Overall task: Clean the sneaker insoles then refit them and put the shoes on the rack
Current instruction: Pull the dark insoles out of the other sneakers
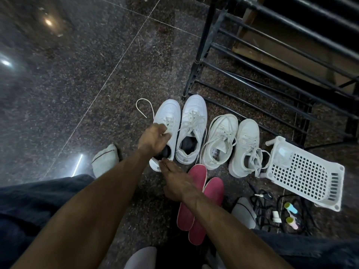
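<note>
Leftmost white sneaker (167,129) is gripped at the tongue and laces by left hand (153,140). Right hand (174,183) fingers (165,164), extended, touch its heel. Two red insoles (198,202) lie under the right wrist: judged light, floppy; best pinched at the heel edge.

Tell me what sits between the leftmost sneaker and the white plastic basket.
In the head view, three more white sneakers stand in a row between the leftmost sneaker, which the left hand grips, and the basket.
</note>
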A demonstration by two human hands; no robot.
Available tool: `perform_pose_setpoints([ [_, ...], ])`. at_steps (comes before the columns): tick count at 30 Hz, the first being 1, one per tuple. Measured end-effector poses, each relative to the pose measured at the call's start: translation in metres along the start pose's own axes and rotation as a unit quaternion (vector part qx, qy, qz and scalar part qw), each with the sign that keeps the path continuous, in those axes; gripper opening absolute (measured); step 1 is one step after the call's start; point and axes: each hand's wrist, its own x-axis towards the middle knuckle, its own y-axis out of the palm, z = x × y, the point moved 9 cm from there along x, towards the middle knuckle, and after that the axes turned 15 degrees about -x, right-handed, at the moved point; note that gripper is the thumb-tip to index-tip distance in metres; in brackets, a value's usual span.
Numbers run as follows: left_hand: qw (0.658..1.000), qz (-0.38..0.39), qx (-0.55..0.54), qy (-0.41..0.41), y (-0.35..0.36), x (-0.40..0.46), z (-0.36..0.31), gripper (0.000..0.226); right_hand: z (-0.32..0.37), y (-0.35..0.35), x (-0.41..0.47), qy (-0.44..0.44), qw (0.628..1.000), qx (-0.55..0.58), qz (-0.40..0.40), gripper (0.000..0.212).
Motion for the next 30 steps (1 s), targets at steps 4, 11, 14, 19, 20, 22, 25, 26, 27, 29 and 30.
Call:
perform_pose_setpoints([
  [4,0.946,-0.050,-0.314,-0.058,-0.021,0.017,-0.028,0.027,0.000,0.001,-0.001,-0.001,1.000,0.009,0.020,0.085],
  [11,0.933,-0.049,-0.357,0.021,-0.045,0.039,-0.063,0.044,0.000,0.000,-0.001,0.001,1.000,0.018,0.017,0.086],
  [14,0.990,-0.023,-0.124,-0.065,-0.026,0.037,-0.012,0.049,0.000,0.000,-0.001,0.002,1.000,0.022,0.015,0.086],
  [19,0.996,0.013,0.002,-0.086,0.005,0.002,0.028,0.029,-0.001,-0.007,-0.003,0.001,1.000,0.007,-0.009,0.084],
  [20,0.998,-0.011,0.006,-0.056,0.002,0.002,0.026,0.022,-0.001,-0.008,-0.003,0.000,1.000,0.006,-0.012,0.084],
  [22,1.000,0.006,0.023,0.007,0.004,0.007,0.015,0.015,-0.002,-0.007,-0.003,-0.002,1.000,0.007,-0.013,0.084],
  [25,0.993,0.066,-0.094,-0.024,0.011,0.015,-0.001,0.019,-0.002,-0.006,-0.002,-0.002,1.000,0.006,-0.005,0.084],
  [26,0.979,0.048,-0.187,-0.063,0.004,0.016,-0.007,0.020,-0.002,-0.005,-0.001,-0.001,1.000,0.005,0.001,0.084],
  [27,0.956,0.015,-0.280,-0.091,-0.007,0.018,-0.015,0.021,-0.002,-0.005,-0.001,-0.001,1.000,0.005,0.006,0.084],
  [29,0.902,-0.044,-0.415,-0.109,-0.031,0.024,-0.035,0.017,-0.002,-0.004,-0.001,-0.001,1.000,0.009,0.012,0.084],
  [30,0.878,-0.062,-0.463,-0.104,-0.043,0.027,-0.047,0.013,-0.002,-0.003,-0.001,-0.002,1.000,0.013,0.013,0.084],
])
